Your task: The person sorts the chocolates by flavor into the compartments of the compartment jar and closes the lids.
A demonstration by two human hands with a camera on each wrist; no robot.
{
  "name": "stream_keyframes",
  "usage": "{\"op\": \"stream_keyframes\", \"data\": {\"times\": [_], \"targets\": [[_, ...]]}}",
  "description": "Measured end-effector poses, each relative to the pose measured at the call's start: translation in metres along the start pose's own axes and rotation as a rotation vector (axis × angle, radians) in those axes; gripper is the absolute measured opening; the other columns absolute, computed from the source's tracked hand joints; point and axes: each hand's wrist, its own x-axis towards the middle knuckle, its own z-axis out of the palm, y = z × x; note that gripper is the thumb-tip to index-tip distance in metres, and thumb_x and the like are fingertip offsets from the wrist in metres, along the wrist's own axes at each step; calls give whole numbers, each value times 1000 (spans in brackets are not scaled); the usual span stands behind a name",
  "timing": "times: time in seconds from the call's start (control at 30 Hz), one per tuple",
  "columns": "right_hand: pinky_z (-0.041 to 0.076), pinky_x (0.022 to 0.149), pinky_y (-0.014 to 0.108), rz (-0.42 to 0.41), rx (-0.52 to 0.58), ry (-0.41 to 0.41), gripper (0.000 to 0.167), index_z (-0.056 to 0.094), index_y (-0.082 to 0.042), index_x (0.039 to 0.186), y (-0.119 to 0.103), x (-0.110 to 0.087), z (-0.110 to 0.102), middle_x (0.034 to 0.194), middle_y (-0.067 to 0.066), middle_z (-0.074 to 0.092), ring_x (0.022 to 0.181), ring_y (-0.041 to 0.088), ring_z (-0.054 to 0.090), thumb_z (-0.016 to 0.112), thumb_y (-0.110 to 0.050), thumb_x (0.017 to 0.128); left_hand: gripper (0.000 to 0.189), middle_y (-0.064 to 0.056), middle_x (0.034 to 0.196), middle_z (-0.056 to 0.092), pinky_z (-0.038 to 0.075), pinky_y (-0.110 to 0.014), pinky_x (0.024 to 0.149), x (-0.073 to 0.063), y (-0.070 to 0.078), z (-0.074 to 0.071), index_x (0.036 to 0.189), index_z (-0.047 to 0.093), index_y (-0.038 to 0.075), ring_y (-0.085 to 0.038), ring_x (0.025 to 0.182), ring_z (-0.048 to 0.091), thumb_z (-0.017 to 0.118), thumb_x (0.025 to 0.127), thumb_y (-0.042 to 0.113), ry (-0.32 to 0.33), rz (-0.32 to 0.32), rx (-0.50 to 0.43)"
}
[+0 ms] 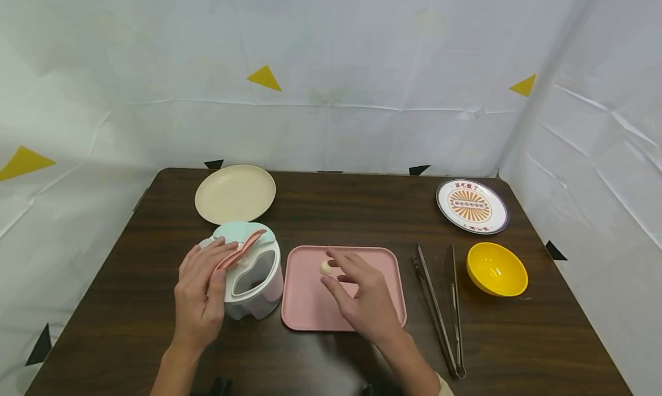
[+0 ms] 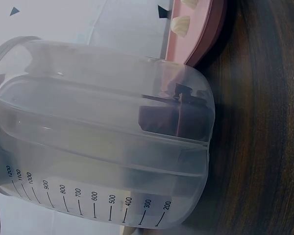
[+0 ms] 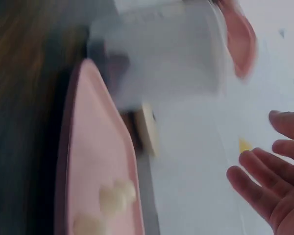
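Note:
My left hand (image 1: pixel 199 295) is at the top of a clear, multi-compartment storage container (image 1: pixel 253 301), its fingers and thumb holding a raised pink flap lid (image 1: pixel 242 251). Below the flap, one compartment stands uncovered. Measuring marks run along the container wall (image 2: pixel 103 147) in the left wrist view, and a dark reddish block (image 2: pixel 171 120) shows inside near the bottom. Over the pink tray (image 1: pixel 305 312), my right hand (image 1: pixel 364 301) hovers with fingers spread and nothing held. Small cream-coloured, ridged bun-shaped pieces (image 2: pixel 180 26) lie on that tray; the hand partly hides them in the head view.
Behind the container lies a beige plate (image 1: pixel 235 193). Right of the tray are long metal tongs (image 1: pixel 439 321), legs apart. Farther right stand a yellow bowl (image 1: pixel 496 268) and a patterned white plate (image 1: pixel 472 205). White sheeting (image 1: pixel 331 137) rises behind the dark wooden table (image 1: pixel 331 206).

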Motion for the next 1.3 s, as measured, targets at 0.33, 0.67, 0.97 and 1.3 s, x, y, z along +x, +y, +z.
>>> {"op": "stream_keyframes", "data": {"times": [0.33, 0.67, 0.97, 1.3], "targets": [[39, 105, 33, -189, -21, -186, 63, 38, -5, 150, -14, 37, 48, 152, 6, 40, 136, 17, 43, 65, -12, 93, 28, -16, 113, 69, 22, -54, 110, -1, -1, 0, 111, 72, 4, -37, 120, 56, 49, 97, 14, -12, -4, -1], [44, 96, 21, -248, -85, -269, 70, 37, -5, 151, -12, 46, 59, 152, 9, 38, 131, 16, 48, 70, -9, 89, 29, -15, 117, 68, 19, -57, 110, -5, -4, -2, 110, 74, 8, -37, 124, 53, 58, 94, 26, -56, 9, -1], [46, 78, 13, -246, -96, -256, 51, 57, -11, 138, -5, 41, 56, 143, 6, 48, 114, 12, 57, 71, -11, 90, 32, -14, 122, 66, 18, -61, 109, -6, -7, -4, 105, 77, 12, -37, 126, 51, 62, 92, 38, -95, 17, 17], [45, 80, 14, -251, -71, -247, 36, 69, -14, 126, -1, 38, 55, 142, 4, 52, 117, 15, 54, 71, -20, 90, 20, -15, 119, 67, 19, -58, 111, -5, -5, -2, 102, 77, 9, -38, 124, 52, 67, 87, 19, -59, 4, 13]]}}
